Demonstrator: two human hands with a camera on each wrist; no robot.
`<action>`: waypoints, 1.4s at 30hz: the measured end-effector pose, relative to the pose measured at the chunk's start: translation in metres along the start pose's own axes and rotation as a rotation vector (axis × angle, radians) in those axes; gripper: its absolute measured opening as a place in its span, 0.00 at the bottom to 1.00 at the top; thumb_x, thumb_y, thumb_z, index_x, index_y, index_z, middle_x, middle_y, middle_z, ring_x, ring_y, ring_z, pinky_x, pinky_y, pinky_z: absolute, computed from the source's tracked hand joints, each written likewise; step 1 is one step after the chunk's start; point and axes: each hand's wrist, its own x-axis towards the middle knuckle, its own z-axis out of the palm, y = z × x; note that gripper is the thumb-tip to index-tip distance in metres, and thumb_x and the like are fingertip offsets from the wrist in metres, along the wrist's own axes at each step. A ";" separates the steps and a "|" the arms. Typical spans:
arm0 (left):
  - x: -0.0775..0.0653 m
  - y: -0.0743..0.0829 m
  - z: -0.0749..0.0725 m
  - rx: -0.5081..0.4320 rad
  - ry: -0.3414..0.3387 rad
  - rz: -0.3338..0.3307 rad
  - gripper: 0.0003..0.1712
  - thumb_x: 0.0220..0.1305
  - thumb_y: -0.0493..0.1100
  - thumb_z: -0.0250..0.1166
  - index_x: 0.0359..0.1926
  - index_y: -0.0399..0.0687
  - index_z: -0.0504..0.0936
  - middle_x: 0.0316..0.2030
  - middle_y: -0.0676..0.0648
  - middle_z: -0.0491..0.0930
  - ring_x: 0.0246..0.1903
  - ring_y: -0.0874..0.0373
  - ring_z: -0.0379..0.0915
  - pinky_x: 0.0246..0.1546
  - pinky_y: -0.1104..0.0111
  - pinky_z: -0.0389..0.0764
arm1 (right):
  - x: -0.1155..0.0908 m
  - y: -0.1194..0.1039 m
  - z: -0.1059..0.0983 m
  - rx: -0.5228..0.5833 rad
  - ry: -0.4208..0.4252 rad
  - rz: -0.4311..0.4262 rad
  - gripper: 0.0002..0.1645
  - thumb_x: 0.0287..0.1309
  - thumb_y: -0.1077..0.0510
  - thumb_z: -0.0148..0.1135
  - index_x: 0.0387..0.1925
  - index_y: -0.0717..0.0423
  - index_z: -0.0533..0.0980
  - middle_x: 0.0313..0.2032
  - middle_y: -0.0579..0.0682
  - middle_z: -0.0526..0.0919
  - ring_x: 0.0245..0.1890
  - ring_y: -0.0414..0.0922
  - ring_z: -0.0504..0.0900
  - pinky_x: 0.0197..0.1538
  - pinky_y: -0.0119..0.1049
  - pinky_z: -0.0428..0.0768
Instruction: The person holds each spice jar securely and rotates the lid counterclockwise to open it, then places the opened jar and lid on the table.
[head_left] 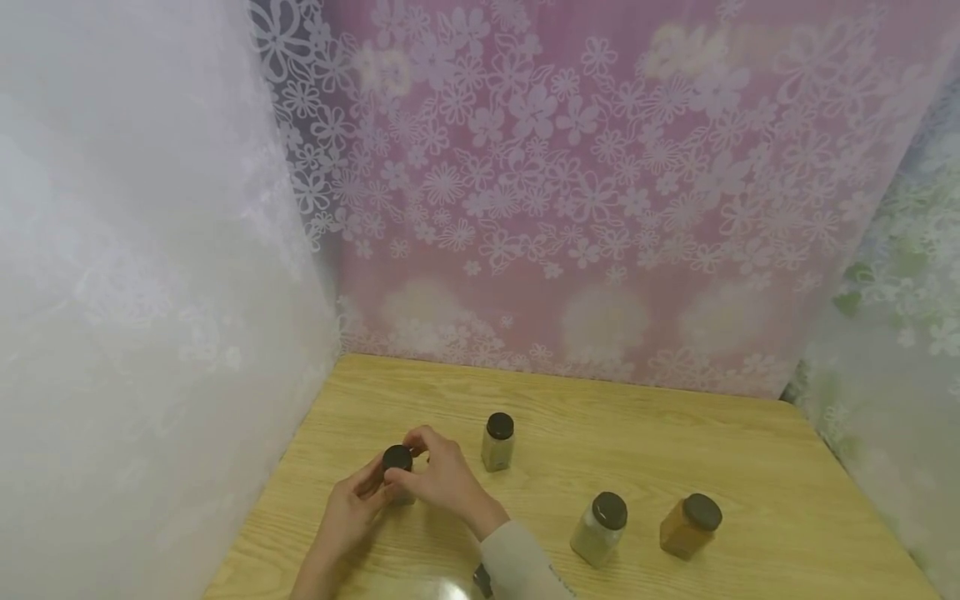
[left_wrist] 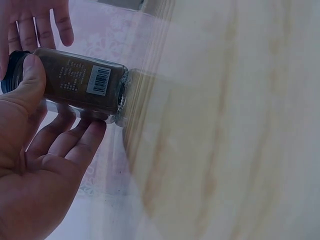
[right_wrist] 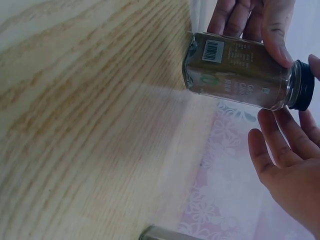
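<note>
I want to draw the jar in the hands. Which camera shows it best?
The right wrist view: the jar shows its barcode, green mark and black lid. The left wrist view shows the barcode but no green mark. The head view shows it small, mostly lid, partly hidden.

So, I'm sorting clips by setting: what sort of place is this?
Probably a small screened-off work booth, though the wider room is out of view. A wood-grain table has flowered sheets hanging behind and beside it, and capped jars are on its top.
</note>
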 end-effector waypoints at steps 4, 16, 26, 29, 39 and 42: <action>-0.001 0.002 0.000 0.012 0.006 -0.015 0.37 0.61 0.42 0.71 0.69 0.40 0.69 0.67 0.36 0.69 0.67 0.42 0.66 0.60 0.65 0.74 | -0.001 0.001 0.001 0.016 0.002 -0.015 0.27 0.61 0.43 0.68 0.57 0.50 0.74 0.51 0.43 0.82 0.51 0.41 0.80 0.51 0.41 0.81; 0.000 0.004 0.001 0.018 0.028 -0.045 0.37 0.60 0.39 0.71 0.69 0.39 0.69 0.66 0.35 0.69 0.66 0.42 0.67 0.59 0.66 0.75 | 0.000 0.001 0.002 0.009 -0.011 -0.004 0.34 0.61 0.39 0.67 0.65 0.44 0.70 0.54 0.45 0.81 0.52 0.42 0.79 0.50 0.43 0.81; 0.000 0.001 0.001 0.013 0.016 -0.032 0.37 0.61 0.42 0.71 0.69 0.40 0.69 0.67 0.36 0.69 0.66 0.41 0.66 0.59 0.66 0.75 | -0.003 0.001 0.004 0.012 0.014 -0.038 0.27 0.63 0.44 0.66 0.59 0.50 0.75 0.54 0.43 0.82 0.52 0.39 0.77 0.50 0.47 0.81; 0.000 0.001 0.001 0.037 0.012 -0.009 0.38 0.61 0.43 0.71 0.69 0.39 0.68 0.67 0.36 0.68 0.66 0.40 0.66 0.59 0.65 0.75 | -0.002 0.003 0.003 -0.001 0.010 -0.062 0.26 0.64 0.46 0.64 0.61 0.47 0.75 0.56 0.44 0.81 0.52 0.40 0.77 0.48 0.45 0.82; 0.001 0.000 0.001 0.018 0.028 -0.019 0.37 0.60 0.39 0.71 0.69 0.36 0.68 0.66 0.34 0.70 0.65 0.39 0.68 0.58 0.66 0.76 | -0.001 0.002 0.006 0.047 0.035 -0.013 0.34 0.57 0.39 0.70 0.58 0.52 0.71 0.54 0.49 0.78 0.49 0.42 0.79 0.44 0.33 0.82; 0.001 0.000 0.002 0.021 0.026 -0.022 0.37 0.60 0.41 0.71 0.69 0.37 0.69 0.66 0.35 0.70 0.65 0.40 0.68 0.59 0.66 0.75 | -0.002 0.002 0.007 0.050 0.054 -0.019 0.30 0.57 0.43 0.72 0.54 0.52 0.72 0.54 0.49 0.77 0.48 0.41 0.78 0.44 0.30 0.81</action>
